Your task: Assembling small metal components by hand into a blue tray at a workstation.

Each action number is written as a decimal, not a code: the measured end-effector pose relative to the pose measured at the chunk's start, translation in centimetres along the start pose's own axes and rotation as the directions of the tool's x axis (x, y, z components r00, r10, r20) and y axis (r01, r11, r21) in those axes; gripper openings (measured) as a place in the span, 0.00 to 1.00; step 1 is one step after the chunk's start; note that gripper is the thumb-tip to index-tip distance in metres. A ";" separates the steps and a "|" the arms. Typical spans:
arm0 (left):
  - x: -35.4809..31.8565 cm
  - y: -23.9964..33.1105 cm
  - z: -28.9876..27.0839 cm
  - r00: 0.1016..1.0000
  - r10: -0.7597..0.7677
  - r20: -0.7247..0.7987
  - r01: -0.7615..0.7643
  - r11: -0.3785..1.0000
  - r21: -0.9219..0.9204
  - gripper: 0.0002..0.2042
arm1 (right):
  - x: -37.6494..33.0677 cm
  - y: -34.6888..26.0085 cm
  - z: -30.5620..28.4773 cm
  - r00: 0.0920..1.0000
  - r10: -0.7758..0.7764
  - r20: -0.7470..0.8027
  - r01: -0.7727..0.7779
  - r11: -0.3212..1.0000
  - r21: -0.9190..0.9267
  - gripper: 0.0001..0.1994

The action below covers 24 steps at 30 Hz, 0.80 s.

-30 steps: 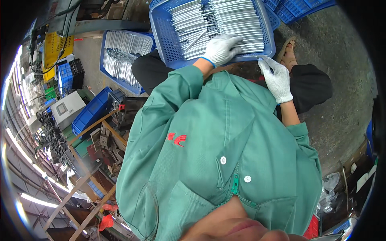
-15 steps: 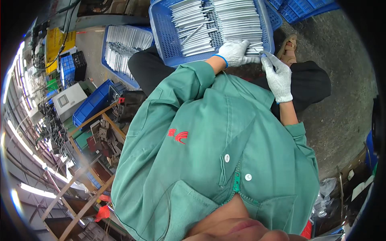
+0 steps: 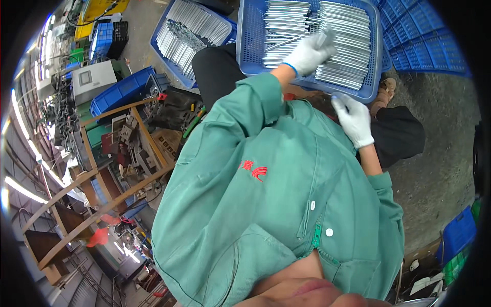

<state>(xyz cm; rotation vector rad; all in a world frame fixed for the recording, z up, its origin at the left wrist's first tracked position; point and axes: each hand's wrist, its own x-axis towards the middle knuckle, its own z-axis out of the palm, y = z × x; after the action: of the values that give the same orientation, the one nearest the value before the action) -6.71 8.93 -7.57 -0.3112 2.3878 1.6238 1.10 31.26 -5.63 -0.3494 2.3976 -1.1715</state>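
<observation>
A blue perforated plastic basket (image 3: 376,61) stands before me with two rows of thin silvery metal rods (image 3: 345,51) laid side by side. One rod (image 3: 283,44) lies slantwise across the left row. My left hand (image 3: 308,55), in a white knitted glove with a blue cuff edge, is over the basket between the rows. Its fingers are smeared by motion, so any hold on a rod is hidden. My right hand (image 3: 354,122), gloved in white too, hovers over my lap near the basket's front edge. Its thumb and fingers are apart, and nothing shows in them.
Left of my knee, another blue basket (image 3: 192,77) holds more silvery rods. Stacked blue crates (image 3: 417,36) stand at the far right. A wooden frame (image 3: 115,202), a grey box with a screen (image 3: 94,79) and a blue bin (image 3: 123,92) occupy the left side.
My hands were together at the basket's near right corner. Now the left has moved up and left over the rods, and the right has drawn back toward my lap. The view has shifted.
</observation>
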 end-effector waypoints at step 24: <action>-8.3 -5.4 -6.0 0.987 0.102 0.126 0.144 -0.191 -0.971 0.11 | 2.3 0.0 3.6 0.775 0.565 0.283 -0.513 0.301 0.804 0.18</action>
<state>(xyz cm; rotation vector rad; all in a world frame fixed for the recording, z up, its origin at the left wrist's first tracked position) 2.41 1.77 -7.64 -0.3855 0.2271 2.9741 0.84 27.85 -8.18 0.7957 1.3952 -1.7893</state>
